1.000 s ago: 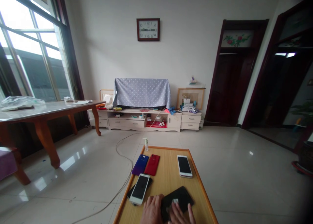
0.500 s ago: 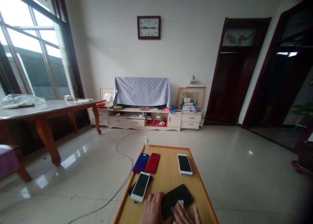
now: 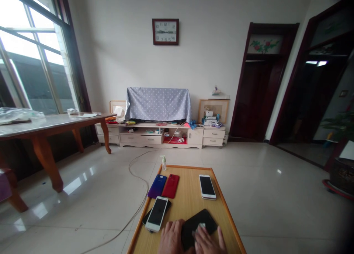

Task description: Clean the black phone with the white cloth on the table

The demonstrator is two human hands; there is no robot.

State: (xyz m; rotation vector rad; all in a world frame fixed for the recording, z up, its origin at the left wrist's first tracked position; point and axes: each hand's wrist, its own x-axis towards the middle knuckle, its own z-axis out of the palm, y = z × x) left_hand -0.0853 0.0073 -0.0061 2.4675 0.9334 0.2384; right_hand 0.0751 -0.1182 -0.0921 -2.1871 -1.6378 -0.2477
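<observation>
1. Here, one black tablet (image 3: 190, 225) is seen lying flat at the near end of a wooden table (image 3: 185, 206), its lower part covered by the hands.
2. The left hand (image 3: 170, 238) is laid against the tablet's left edge, fingers close together; whether the edge is gripped cannot be told.
3. One pale wad (image 3: 202, 225) is kept under the fingertips of the right hand (image 3: 208, 241) on the screen, the outermost finger spread away; whether it is pinched or only pressed down cannot be told.
4. Five phones can be counted around the tablet. Just beyond the left hand, one dark phone (image 3: 168, 206) is mostly covered by one white phone (image 3: 157, 212) set across it.
5. Behind these, one blue phone (image 3: 157, 186) and one red phone (image 3: 170, 186) are placed side by side; near the right edge, a second white phone (image 3: 207, 187) is laid face up.
6. One pump bottle (image 3: 164, 164) is stood at the far left corner.
7. Farther out, one cable (image 3: 141, 179) is trailed over the floor, and one clock (image 3: 165, 31) is hung on the wall.
</observation>
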